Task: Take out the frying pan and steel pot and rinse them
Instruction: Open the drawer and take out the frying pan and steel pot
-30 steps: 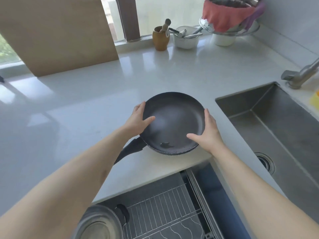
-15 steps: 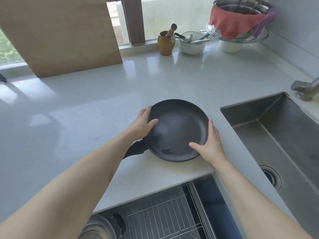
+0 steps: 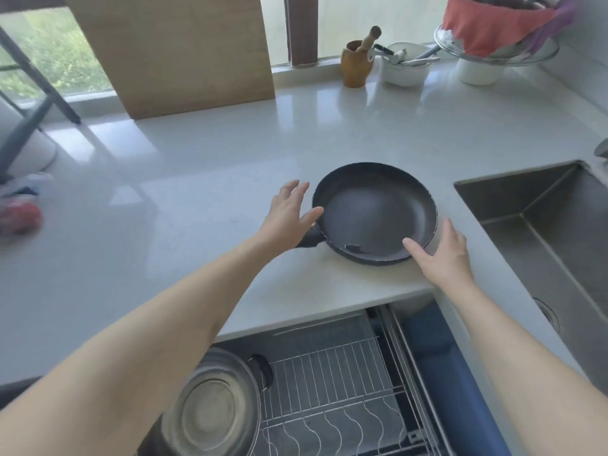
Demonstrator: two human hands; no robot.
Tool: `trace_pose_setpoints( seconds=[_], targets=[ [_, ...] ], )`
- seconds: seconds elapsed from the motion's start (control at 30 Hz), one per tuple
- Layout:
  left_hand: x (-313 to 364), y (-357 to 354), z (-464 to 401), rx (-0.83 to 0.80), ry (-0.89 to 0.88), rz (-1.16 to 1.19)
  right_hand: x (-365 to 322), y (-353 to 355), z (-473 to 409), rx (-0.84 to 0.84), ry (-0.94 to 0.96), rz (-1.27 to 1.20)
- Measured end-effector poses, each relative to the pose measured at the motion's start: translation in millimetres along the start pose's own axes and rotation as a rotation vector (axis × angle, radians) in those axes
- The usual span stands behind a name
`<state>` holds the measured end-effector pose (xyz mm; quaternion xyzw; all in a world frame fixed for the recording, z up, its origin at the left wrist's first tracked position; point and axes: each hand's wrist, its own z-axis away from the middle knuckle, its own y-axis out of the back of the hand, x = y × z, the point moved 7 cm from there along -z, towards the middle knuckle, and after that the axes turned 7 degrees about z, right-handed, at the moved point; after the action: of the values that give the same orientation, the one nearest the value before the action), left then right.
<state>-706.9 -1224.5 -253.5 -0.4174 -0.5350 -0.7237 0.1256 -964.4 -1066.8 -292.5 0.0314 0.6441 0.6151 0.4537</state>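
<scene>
Two hands flank the frying pan (image 3: 375, 213) on the counter (image 3: 197, 192) at frame centre — left hand (image 3: 289, 213) and right hand (image 3: 442, 255) with fingers spread, relaxed; steel pot (image 3: 210, 403) sits lower left in the drawer rack (image 3: 332, 386).

Left hand (image 3: 289, 215) now lifted off the frying pan (image 3: 373, 213) rim, fingers spread, at frame centre. Right hand (image 3: 442, 255) loosened too, only its thumb still touching.
</scene>
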Motion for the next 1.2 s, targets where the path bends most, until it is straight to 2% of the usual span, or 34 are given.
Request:
trace_pose_setpoints(
  seconds=[0.13,0.27,0.33,0.47,0.6,0.73,0.87,1.07,1.2],
  targets=[
    [-13,29,80,0.048,-0.085,0.039,0,7,55,0.098,0.012,-0.039],
    [-40,49,197,0.074,-0.238,-0.015,-5,-5,149,0.123,0.139,-0.075],
    [-77,45,253,-0.025,-0.156,-0.047,-4,-32,192,0.026,0.181,-0.048],
    [-189,37,343,-0.218,0.135,-0.240,1,-126,247,-0.328,0.244,0.056],
    [-285,39,403,-0.322,0.404,-0.386,-14,-212,278,-0.582,0.423,0.251],
    [-333,32,423,-0.296,0.476,-0.388,-30,-271,278,-0.635,0.547,0.447],
    [-363,9,422,-0.278,0.479,-0.381,-42,-311,257,-0.695,0.626,0.523],
    [-395,-4,405,-0.251,0.490,-0.388,-57,-352,229,-0.798,0.787,0.693],
    [-412,-6,401,-0.256,0.569,-0.324,-62,-367,216,-0.844,0.841,0.765]
  ],
)
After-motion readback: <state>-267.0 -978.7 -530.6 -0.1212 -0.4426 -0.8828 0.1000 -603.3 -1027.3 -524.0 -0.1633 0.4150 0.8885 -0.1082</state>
